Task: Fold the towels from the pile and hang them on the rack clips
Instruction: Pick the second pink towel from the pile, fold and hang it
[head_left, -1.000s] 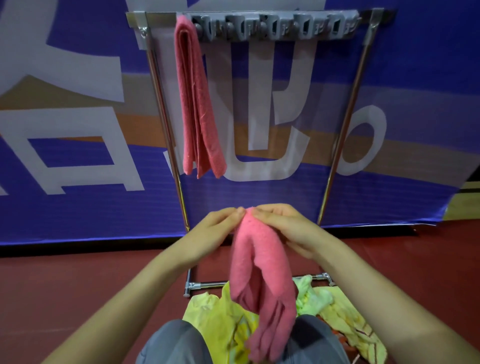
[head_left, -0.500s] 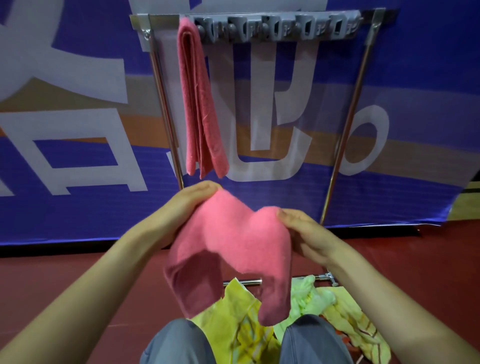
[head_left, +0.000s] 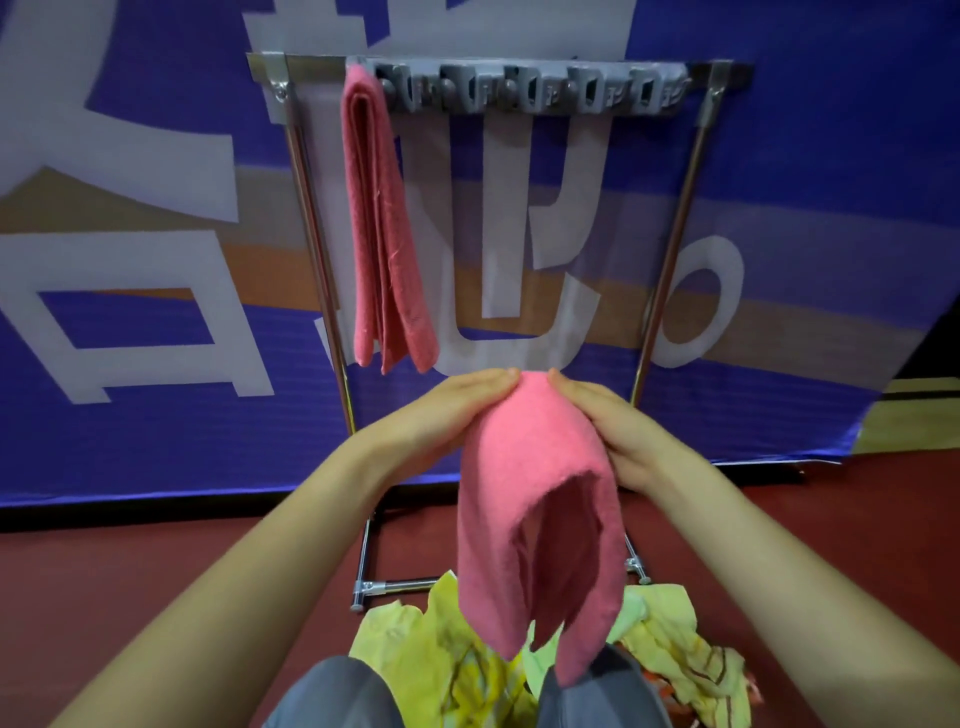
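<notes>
Head view: one folded pink towel (head_left: 384, 223) hangs at the left end of the rack clips (head_left: 530, 91), and the other clips are bare. A second pink towel (head_left: 530, 467) hangs in the air below the rack (head_left: 670, 249), with the left hand (head_left: 447, 415) and right hand (head_left: 618, 431) laid straight-fingered against its top fold; the thumbs are hidden, so I cannot tell if they pinch. It looks only part folded, and the yellow pile (head_left: 441, 660) on the floor is yet to do.

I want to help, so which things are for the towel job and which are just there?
For the job: held pink towel; left hand; right hand; hung pink towel; rack clips; yellow towel pile.
Just there: blue banner; red floor.
</notes>
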